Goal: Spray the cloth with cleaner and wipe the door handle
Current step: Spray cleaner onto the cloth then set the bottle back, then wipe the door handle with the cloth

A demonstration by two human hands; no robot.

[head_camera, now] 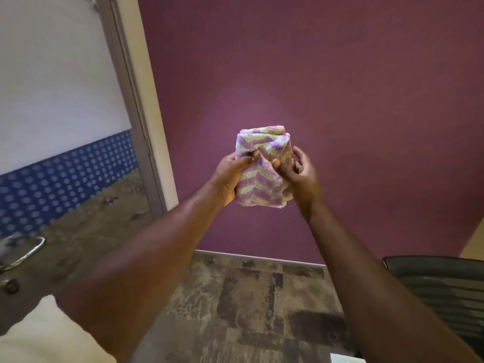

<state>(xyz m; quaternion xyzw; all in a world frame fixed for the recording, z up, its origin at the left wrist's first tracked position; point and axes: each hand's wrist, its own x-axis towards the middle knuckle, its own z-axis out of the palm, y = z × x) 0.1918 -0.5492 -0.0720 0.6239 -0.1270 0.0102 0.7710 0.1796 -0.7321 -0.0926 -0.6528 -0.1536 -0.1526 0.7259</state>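
A folded cloth [263, 163] with purple, yellow and white zigzag stripes is held up in front of a purple wall. My left hand [230, 176] grips its left side, thumb pressed on the front. My right hand [301, 174] pinches its right side with thumb and fingers. A metal door handle [22, 251] shows at the far left edge on the glass door, well below and left of the cloth. No spray bottle is in view.
A glass door [60, 100] with a frosted panel and a blue dotted band stands at left, framed in grey. A dark chair [440, 286] sits at the lower right. Mottled brown floor [248, 305] lies below, and a cream sleeve or cushion [39, 334] is at the lower left.
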